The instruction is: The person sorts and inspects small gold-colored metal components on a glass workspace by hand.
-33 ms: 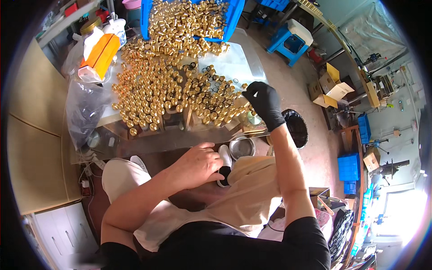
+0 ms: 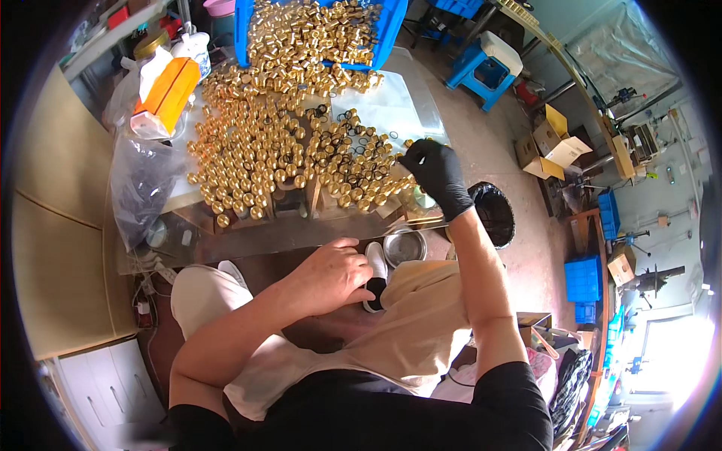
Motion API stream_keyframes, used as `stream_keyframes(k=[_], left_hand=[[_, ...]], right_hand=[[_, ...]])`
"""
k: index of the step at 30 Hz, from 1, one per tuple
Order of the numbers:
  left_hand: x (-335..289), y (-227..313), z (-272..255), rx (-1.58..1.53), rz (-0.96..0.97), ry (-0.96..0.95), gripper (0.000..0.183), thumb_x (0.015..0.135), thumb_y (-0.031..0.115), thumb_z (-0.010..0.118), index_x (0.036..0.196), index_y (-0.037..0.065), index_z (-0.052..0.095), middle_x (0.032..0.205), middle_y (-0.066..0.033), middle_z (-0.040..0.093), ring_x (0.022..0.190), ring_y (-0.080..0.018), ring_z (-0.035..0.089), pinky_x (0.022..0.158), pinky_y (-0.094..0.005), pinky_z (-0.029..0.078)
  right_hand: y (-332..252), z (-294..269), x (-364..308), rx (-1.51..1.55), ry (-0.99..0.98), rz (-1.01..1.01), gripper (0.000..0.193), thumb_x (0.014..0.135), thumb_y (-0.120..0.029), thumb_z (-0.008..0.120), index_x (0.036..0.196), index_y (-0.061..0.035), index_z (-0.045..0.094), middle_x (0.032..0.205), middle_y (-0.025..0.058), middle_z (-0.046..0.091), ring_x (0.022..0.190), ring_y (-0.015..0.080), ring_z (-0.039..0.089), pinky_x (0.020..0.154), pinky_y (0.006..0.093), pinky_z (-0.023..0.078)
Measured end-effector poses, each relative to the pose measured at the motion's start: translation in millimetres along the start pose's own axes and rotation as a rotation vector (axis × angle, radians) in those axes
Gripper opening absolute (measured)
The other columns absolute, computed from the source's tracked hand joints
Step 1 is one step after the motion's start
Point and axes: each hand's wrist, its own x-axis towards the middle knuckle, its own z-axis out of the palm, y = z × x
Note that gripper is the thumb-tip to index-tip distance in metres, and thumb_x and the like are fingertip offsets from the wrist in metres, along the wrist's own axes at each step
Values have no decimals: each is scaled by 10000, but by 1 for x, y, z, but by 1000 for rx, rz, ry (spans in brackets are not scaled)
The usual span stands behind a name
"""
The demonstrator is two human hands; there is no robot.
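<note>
My right hand [image 2: 438, 177], in a black glove, reaches to the right edge of a spread of small round brass caps [image 2: 244, 161]. Its thumb and forefinger are pinched together beside the nearest caps; whatever they hold is too small to make out. Thin black rubber rings [image 2: 394, 135] lie among the caps and on the pale sheet [image 2: 383, 105] just beyond them. Bare and hanging over my lap, before the table's front edge, is my left hand [image 2: 338, 276]. Its fingers are loosely bent with the thumb apart, and nothing shows in them.
A blue crate [image 2: 392, 34] heaped with brass pieces tips onto the far side of the table. An orange tissue pack [image 2: 171, 94] and a clear plastic bag [image 2: 147, 177] sit at left. Below on the floor are a metal bowl [image 2: 404, 248] and a black-lined bin [image 2: 495, 214].
My right hand has shifted slightly left, toward the brass caps, with its fingers still pinched. The left hand stays where it was.
</note>
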Motion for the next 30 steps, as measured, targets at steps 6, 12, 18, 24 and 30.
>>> stream_keyframes(k=[6, 12, 18, 24, 30], left_hand=[[2, -1, 0, -11, 17, 30, 339, 880, 350, 702, 749, 51, 607, 795, -84, 623, 873, -268, 633, 1080, -442, 428], [0, -1, -1, -15, 4, 12, 335, 877, 350, 704, 757, 52, 610, 804, -83, 625, 886, -274, 628, 1069, -442, 430], [0, 1, -3, -17, -14, -2, 331, 874, 359, 708, 763, 61, 616, 823, -78, 627, 892, -271, 628, 1055, -431, 432], [-1, -1, -1, -6, -6, -2, 328, 878, 367, 704, 777, 64, 628, 822, -74, 627, 898, -266, 631, 1051, -422, 433], [0, 1, -2, -4, -25, -39, 326, 884, 367, 699, 787, 63, 631, 827, -75, 629, 910, -264, 635, 1074, -422, 423]], right_hand=[[3, 13, 2, -97, -3, -56, 184, 821, -240, 770, 836, -61, 735, 797, 133, 721, 717, 322, 691, 674, 391, 537], [4, 14, 5, -115, 28, -51, 166, 851, -233, 718, 858, -68, 731, 828, 131, 731, 765, 329, 705, 698, 406, 543], [7, 17, 6, -97, 66, -65, 166, 860, -232, 702, 922, -80, 724, 873, 119, 741, 790, 329, 713, 714, 404, 554], [1, 21, 5, -142, 58, -8, 143, 844, -182, 700, 954, -91, 713, 882, 118, 740, 807, 324, 719, 721, 393, 560], [11, 18, 13, -61, 139, -65, 117, 837, -147, 713, 940, -96, 737, 873, 135, 735, 790, 318, 718, 708, 381, 559]])
